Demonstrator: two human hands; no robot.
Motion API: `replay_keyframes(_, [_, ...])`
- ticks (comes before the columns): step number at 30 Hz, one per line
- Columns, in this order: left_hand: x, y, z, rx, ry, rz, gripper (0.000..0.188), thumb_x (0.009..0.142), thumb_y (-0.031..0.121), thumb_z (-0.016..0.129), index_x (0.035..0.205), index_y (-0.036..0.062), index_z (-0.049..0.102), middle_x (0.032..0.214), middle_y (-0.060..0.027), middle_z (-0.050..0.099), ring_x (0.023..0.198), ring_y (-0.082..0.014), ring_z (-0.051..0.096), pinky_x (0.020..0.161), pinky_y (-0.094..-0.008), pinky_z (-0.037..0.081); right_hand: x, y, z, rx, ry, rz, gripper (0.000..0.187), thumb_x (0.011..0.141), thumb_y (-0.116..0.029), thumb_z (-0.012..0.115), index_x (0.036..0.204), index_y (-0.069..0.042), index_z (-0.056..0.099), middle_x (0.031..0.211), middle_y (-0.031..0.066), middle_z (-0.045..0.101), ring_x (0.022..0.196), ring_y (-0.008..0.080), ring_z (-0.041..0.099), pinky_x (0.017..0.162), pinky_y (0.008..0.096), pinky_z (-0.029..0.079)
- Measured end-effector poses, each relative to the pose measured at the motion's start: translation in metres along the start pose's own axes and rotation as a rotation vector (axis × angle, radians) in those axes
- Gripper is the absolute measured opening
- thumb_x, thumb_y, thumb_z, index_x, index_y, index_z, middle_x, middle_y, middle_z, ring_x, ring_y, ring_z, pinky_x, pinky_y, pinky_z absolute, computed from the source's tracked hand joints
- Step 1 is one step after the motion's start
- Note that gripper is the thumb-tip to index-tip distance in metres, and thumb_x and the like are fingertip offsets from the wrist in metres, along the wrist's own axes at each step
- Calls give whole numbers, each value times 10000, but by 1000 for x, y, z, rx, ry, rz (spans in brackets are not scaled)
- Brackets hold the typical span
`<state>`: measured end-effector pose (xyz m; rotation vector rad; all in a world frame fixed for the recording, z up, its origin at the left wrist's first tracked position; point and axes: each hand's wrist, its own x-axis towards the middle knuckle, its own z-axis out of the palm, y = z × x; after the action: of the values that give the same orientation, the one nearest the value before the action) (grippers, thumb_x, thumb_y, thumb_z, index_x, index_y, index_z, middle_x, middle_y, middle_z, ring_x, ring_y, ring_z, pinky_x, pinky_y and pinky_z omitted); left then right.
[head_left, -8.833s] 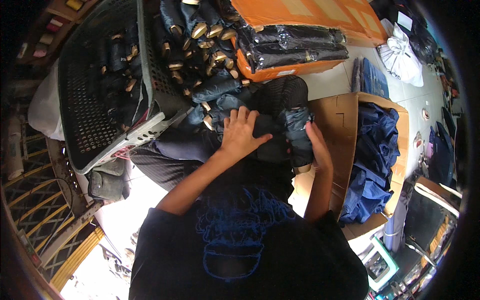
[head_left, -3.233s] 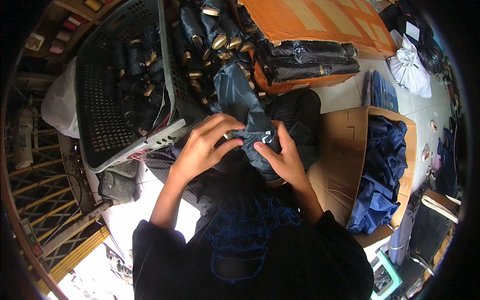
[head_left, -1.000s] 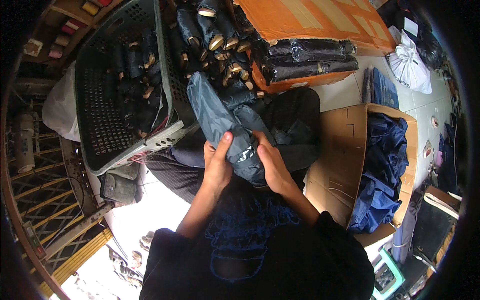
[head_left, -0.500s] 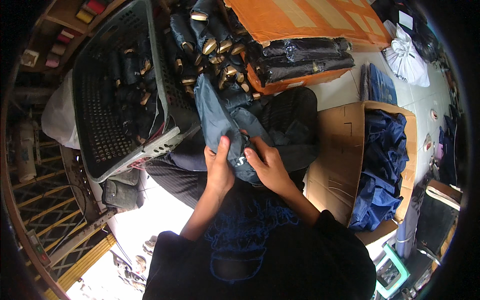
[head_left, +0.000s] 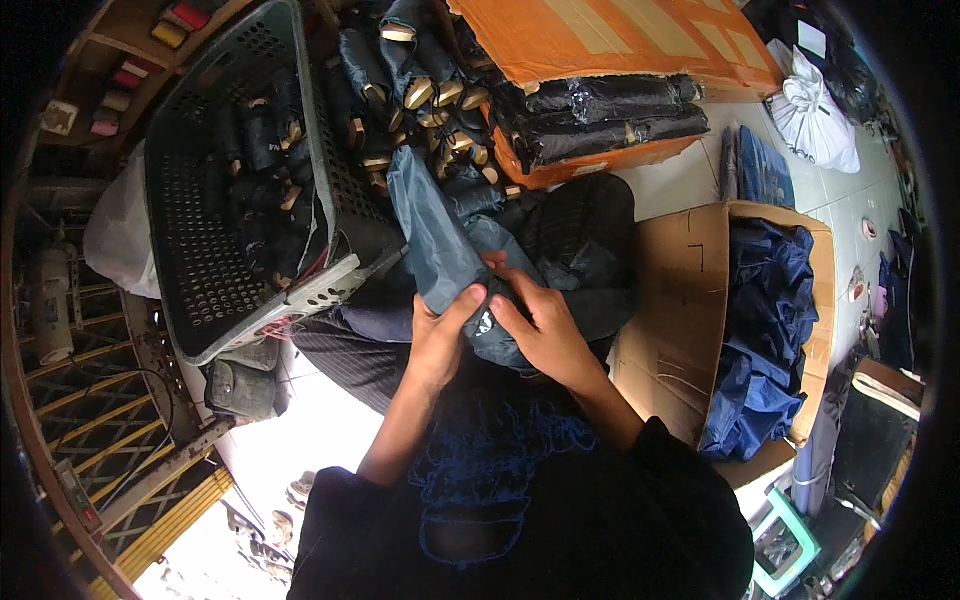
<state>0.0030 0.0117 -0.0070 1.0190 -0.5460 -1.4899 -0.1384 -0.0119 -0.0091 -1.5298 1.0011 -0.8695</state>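
In front of my chest a grey-blue cloth bundle of thin, shiny fabric is held over my lap, its long tapered end pointing away from me. My left hand closes on its near left side, thumb laid across the cloth. My right hand pinches a fold from the right, its thumb close to the left one. A small white print shows on the fabric between the hands. My fingertips are partly hidden by the cloth, and looser folds hang beneath it.
A dark perforated basket with dark bundles stands at left. Ahead lie several rolled bundles with pale ends. An orange-brown carton holds plastic-wrapped dark packs. At right, a cardboard box contains blue fabric. A turquoise stool is lower right.
My left thumb has moved right and flattened across the cloth, nearer the right thumb. The bundle has turned slightly, and the white print has shifted between my hands.
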Motion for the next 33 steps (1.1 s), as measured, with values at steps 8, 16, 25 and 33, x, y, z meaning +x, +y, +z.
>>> replay_keyframes(8, [-12,-13,3,241,71,-52,515,879,230,658,1262,-56,468,1213,-120,556,1126,-200,524,996,-338,384,0,-1,1,118,159,65,310,934,-82,530,1226,22,527,1092,164,659,1040,213,635,871,304,473])
replay_keyframes(16, [15,12,3,25,-43,9,500,881,310,650,1188,-65,528,1111,-183,634,975,-217,624,890,-329,481,3,-7,1,70,111,55,311,931,-104,548,1211,30,547,1060,170,673,975,203,658,815,304,491])
replay_keyframes(25, [3,-3,22,-27,272,64,305,861,187,679,1020,-65,612,961,-149,679,840,-177,654,773,-295,518,-4,-1,10,66,113,294,279,943,-157,533,1144,37,549,989,169,669,912,234,669,780,307,496])
replay_keyframes(33, [1,15,23,40,64,56,214,850,125,654,961,-56,633,918,-130,683,794,-160,645,739,-285,513,-11,14,-7,612,-309,601,452,968,-374,455,1086,51,556,870,120,647,673,183,637,602,315,521])
